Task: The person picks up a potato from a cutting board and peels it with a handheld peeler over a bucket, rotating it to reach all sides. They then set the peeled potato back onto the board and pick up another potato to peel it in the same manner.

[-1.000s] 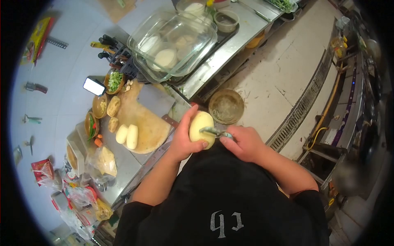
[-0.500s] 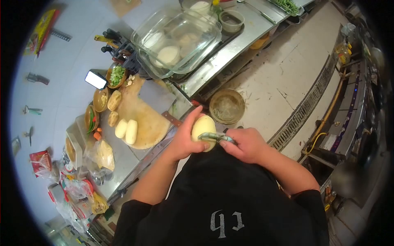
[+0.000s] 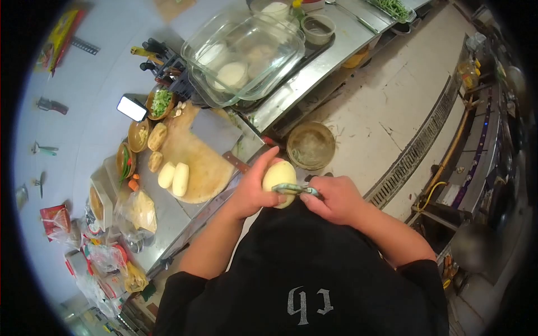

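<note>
A pale yellow, peeled potato (image 3: 278, 175) is held in my left hand (image 3: 253, 189), with the thumb below it and fingers along its far side. My right hand (image 3: 336, 197) is closed around the handle of a peeler (image 3: 291, 189), whose head lies against the potato's lower part. On the round wooden cutting board (image 3: 204, 178) to the left rest two peeled potatoes (image 3: 180, 179). Two unpeeled potatoes (image 3: 157, 137) lie at the board's far edge. A cleaver (image 3: 218, 131) lies on the board, its brown handle pointing toward my left hand.
Below the counter edge, a bin (image 3: 311, 145) with peelings stands on the floor. Glass dishes (image 3: 241, 61), a knife rack (image 3: 171, 73), a lit phone (image 3: 132, 108) and bowls of chopped greens (image 3: 161, 102) and peppers (image 3: 125, 159) stand on the counter. A floor drain (image 3: 417, 134) runs at right.
The peeler has shifted very slightly down against the potato. Both hands keep nearly the same place, and the view has moved a little.
</note>
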Demonstrator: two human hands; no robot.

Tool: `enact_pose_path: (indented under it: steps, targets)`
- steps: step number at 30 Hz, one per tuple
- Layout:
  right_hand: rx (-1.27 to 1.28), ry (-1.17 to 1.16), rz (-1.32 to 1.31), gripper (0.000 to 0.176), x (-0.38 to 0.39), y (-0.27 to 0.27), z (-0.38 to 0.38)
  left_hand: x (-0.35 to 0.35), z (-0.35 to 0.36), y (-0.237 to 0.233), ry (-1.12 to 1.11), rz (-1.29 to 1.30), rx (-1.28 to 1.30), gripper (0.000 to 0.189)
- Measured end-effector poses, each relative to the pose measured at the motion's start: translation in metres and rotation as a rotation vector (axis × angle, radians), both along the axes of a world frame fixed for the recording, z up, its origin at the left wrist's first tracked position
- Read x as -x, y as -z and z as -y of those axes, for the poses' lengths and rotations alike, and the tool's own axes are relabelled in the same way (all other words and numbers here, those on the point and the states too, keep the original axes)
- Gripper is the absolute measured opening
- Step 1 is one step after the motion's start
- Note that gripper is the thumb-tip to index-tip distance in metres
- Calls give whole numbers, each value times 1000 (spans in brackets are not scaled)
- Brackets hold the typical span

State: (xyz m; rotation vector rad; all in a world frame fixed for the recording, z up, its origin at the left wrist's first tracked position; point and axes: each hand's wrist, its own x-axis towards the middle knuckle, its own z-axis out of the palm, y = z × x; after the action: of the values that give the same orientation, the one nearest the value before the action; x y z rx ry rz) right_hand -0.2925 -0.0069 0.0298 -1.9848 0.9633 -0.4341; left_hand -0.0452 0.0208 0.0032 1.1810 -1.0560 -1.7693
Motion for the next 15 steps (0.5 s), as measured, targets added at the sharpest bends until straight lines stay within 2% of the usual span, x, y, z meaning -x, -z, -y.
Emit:
enact_pose_path:
  steps: [2,9,12,14,15]
  targets:
    - [142,-34,-60,33,-4,-2,-1,3,-1,-3,10,131,-4,106]
    - [145,-13,-9,34,-3,6,-4,1,-3,-2,-22,26,-36,105]
    - [63,106,-119,36,-1,22,2,-2,-3,-6,-18,-110,-48,108]
    - [-345,265,-25,38,1,33,7,-4,-1,-8,61,-70,68,113]
    - [-385,274,56,38,0,29,5,-4,1,-10,56,-68,70,113]
